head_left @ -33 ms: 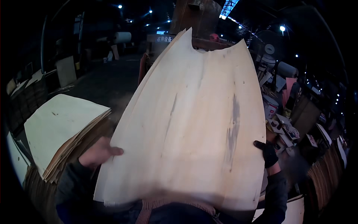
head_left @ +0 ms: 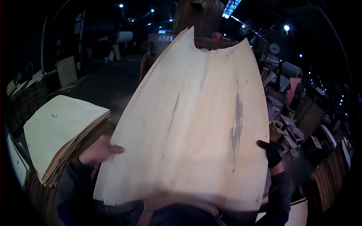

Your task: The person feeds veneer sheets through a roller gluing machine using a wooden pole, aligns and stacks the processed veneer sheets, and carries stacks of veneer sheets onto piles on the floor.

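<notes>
A large pale wood veneer sheet (head_left: 188, 124) spans the middle of the view, with dark grey grain streaks and a ragged notch in its far edge. More sheet edges show beneath it along the left side. My bare left hand (head_left: 99, 151) grips the left edge, thumb on top and fingers hidden below. On the right edge, my right hand (head_left: 270, 153), in a dark glove, holds on the same way with its thumb over the face. The sheet's near edge lies close against my body.
To the left stands a tall stack of veneer sheets (head_left: 64, 124). Behind the held sheet rises a rusty machine (head_left: 196, 19). A white bucket (head_left: 274, 106) and scattered scraps lie at the right, with another veneer stack (head_left: 328, 180) at the far right.
The veneer and both hands stay nearly in place. The sheet's far edge and my left hand sit very slightly higher in the view.
</notes>
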Tool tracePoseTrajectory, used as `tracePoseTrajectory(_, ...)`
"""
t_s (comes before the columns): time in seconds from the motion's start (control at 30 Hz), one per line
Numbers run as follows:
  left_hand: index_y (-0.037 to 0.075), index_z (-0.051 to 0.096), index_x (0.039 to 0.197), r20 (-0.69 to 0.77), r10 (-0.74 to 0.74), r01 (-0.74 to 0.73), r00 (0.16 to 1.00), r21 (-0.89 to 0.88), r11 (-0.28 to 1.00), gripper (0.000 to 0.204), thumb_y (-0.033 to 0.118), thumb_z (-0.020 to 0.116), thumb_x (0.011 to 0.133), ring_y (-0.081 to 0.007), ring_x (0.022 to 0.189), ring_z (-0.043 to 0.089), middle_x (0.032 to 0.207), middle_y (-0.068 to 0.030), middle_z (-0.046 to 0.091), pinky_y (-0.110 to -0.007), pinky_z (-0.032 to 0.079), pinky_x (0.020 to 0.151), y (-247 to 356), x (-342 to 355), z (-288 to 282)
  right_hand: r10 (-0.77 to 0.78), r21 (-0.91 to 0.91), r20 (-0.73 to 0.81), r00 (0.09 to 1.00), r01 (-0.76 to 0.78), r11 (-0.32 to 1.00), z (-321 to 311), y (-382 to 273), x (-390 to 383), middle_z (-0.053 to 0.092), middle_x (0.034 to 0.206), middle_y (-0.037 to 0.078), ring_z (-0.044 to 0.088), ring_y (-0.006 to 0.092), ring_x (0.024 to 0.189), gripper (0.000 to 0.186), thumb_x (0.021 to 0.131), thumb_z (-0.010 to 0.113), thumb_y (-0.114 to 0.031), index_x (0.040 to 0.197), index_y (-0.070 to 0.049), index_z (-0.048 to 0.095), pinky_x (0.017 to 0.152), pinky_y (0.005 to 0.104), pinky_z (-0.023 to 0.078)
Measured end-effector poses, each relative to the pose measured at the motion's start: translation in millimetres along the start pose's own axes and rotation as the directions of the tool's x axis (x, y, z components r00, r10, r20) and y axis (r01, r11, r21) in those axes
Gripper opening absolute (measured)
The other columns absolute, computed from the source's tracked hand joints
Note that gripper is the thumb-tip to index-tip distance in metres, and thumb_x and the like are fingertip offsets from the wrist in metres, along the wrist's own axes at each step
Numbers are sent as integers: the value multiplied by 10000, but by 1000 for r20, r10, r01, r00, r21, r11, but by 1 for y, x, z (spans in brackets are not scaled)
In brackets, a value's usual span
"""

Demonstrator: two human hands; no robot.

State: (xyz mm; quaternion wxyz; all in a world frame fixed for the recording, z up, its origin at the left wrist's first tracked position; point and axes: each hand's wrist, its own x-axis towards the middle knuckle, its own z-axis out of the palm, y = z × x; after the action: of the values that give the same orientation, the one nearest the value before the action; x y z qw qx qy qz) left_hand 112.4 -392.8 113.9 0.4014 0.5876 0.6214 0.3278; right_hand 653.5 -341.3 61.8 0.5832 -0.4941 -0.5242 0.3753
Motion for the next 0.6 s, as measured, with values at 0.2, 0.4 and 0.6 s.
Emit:
tracePoseTrajectory(0.2,-75,581,1047,12,53,-53,999,-14,999,348,106,623,753,-207,767,609,916,-129,635,-321,480,701,2,256,-22,120,20,45,992,-121,992,-39,82,233,629,928,104,619,209,747,369,730,673,-149,1040,25,576,673,346,506)
tracePoseTrajectory(0.4,-28,623,1003,18,-205,162,978,550,819,385,278,621,771,-199,737,613,899,-116,644,-322,485,675,-121,512,-34,564,-475,-187,805,-576,665,-79,236,418,643,940,110,611,204,813,379,731,700,-225,1020,4,615,776,325,469)
tracePoseTrajectory(0.6,-1,611,1044,-62,-340,345,938,200,917,443,337,647,761,-225,923,589,971,-142,633,-312,443,821,-250,542,-46,618,-475,-222,754,-637,607,-93,317,391,657,937,103,595,165,842,462,746,664,-396,986,-2,645,752,283,435)
